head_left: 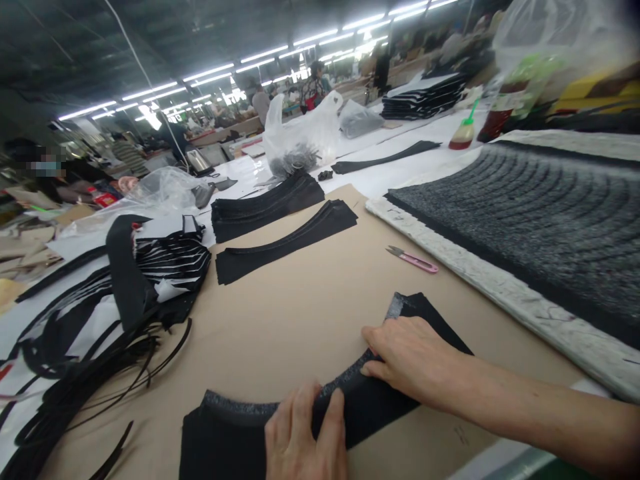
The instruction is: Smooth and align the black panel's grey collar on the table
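A curved black fabric piece point(220, 443) lies on the brown paper in front of me, a speckled grey strip point(240, 408) running along its inner curved edge. My left hand point(306, 433) presses on the middle of the piece, thumb and fingers apart, fingertips at the strip. Further right, my right hand point(407, 360) has its fingers curled over the same edge, with thumb and forefinger close together on the fabric. Beyond the hands lie a pair of thread snips point(413, 259) with pink handles and two black curved stacks of pieces, a nearer one point(287, 241) and a farther one point(267, 207).
Black strips and cords point(100, 373) sprawl on the left. A white-edged board point(450, 267) bearing rows of speckled dark pieces point(540, 213) borders the right. Farther back stand a plastic bag point(300, 137) and a small bottle with a green tip point(463, 133). Other people work in the background.
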Available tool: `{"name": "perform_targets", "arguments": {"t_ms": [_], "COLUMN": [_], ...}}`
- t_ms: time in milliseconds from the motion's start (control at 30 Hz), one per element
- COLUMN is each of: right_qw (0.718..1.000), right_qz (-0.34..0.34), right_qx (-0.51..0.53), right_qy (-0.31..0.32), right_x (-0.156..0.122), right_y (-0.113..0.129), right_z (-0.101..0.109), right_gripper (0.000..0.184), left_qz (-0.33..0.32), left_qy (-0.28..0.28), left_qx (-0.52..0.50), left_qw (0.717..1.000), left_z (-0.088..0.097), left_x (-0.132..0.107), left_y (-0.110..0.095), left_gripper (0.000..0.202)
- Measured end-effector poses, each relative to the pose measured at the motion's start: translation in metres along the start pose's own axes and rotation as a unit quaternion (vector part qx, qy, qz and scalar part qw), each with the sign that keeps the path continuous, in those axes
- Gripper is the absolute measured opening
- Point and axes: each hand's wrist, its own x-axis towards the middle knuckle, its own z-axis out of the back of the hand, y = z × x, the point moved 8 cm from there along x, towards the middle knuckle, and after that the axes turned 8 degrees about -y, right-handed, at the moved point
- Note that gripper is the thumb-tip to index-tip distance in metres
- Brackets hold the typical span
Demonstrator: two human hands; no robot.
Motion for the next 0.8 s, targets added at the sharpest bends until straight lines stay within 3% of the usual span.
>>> {"name": "perform_targets", "arguments": {"t_ms": [133,233,400,500,633,800], "right_qw": [1.000,1.000,0.995,0.990,0.991,0.990], "right_qz": [-0.010,-0.003,-0.002,0.004,0.006,-0.018], "right_qx": [0.011,0.028,0.084,0.128,0.136,0.139], "right_qy": [0.012,0.005,0.059,0.057,0.017,0.016], "right_x": [0.000,0.004,0.013,0.017,0.019,0.015], "right_y": [-0.003,-0.016,-0.053,-0.067,-0.074,-0.074], "right_z": [0.002,0.010,0.016,0.015,0.012,0.009], "right_gripper": [0.023,0.028,0.021,0.014,0.016,0.015], "left_qz": [-0.051,-0.079,-0.104,-0.103,-0.096,-0.099], "left_qy": [0.027,0.016,0.028,0.019,0.008,0.004], "left_qx": [-0.063,-0.054,-0.034,-0.020,-0.013,-0.009], "left_qw": [0.996,0.995,0.994,0.994,0.995,0.995], "left_z": [-0.026,-0.035,-0.039,-0.039,-0.039,-0.041], "left_x": [0.003,0.001,0.006,0.010,0.011,0.011], "left_y": [-0.031,-0.041,-0.042,-0.043,-0.045,-0.045], "left_gripper": [0.039,0.034,0.031,0.030,0.031,0.033]}}
